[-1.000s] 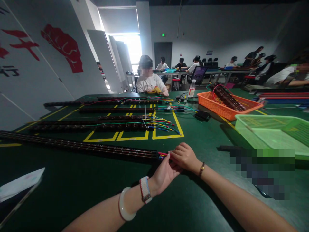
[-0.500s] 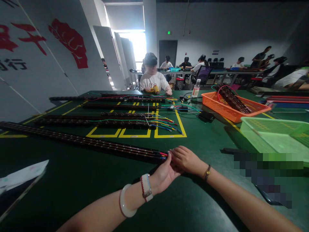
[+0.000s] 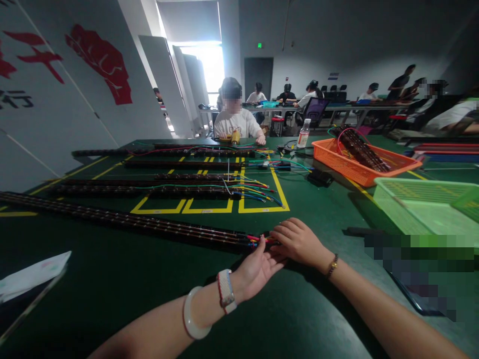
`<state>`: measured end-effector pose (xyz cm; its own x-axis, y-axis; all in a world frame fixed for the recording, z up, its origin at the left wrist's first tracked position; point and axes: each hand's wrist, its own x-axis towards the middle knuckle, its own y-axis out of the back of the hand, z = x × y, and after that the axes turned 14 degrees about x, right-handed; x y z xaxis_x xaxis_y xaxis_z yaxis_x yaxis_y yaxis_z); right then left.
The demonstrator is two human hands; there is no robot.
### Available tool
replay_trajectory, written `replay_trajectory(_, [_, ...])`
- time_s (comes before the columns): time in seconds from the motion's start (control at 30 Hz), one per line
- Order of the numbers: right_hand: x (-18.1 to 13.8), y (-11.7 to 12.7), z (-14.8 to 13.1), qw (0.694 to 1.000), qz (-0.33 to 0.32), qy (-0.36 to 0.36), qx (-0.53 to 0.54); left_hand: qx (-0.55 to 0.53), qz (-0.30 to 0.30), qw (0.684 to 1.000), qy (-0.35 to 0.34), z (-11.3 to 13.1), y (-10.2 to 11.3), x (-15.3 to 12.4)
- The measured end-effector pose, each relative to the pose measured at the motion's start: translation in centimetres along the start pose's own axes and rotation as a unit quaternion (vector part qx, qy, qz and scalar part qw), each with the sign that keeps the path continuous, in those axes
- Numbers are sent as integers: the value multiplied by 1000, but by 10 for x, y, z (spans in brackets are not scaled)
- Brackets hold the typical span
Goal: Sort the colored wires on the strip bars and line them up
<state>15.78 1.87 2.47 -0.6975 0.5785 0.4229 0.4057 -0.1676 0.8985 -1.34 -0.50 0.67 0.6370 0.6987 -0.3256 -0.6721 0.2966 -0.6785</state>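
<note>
A long dark bundle of strips with pale spots along it lies slantwise on the green table. Short coloured wires, red, yellow and blue among them, come out of its right end. My left hand, palm up, grips these wires, thumb on top and fingers beneath. Above and to the right, my right hand has its fingers bent over the wires' far ends. Its fingertips and the wire tips are largely hidden.
More dark bundles with coloured leads lie beyond, across yellow tape outlines. An orange basket holding another bundle and a green basket stand on the right. A bottle is farther back. Opposite, a person sits near a yellow tool.
My right hand has shifted a little to the right, away from my left hand, and more of the wires shows between them. My left hand stays at the bundle's end.
</note>
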Motion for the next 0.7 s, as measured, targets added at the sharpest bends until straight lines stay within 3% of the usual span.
replay_trajectory(0.3, [0, -3, 2, 998, -43, 48, -27, -8, 11, 1000, -1, 0, -2, -1])
replay_trajectory(0.47, [1, -6, 4, 994, 1, -47, 94, 11, -5, 1000, 0, 1, -1, -2])
replay_trajectory(0.57, [3, -11, 7, 958, 34, -169, 230, 24, -10, 1000, -3, 2, -1, -2])
replay_trajectory(0.7, [4, -20, 16, 853, 3, -311, 420, 35, -13, 999, -5, 1, -1, -2])
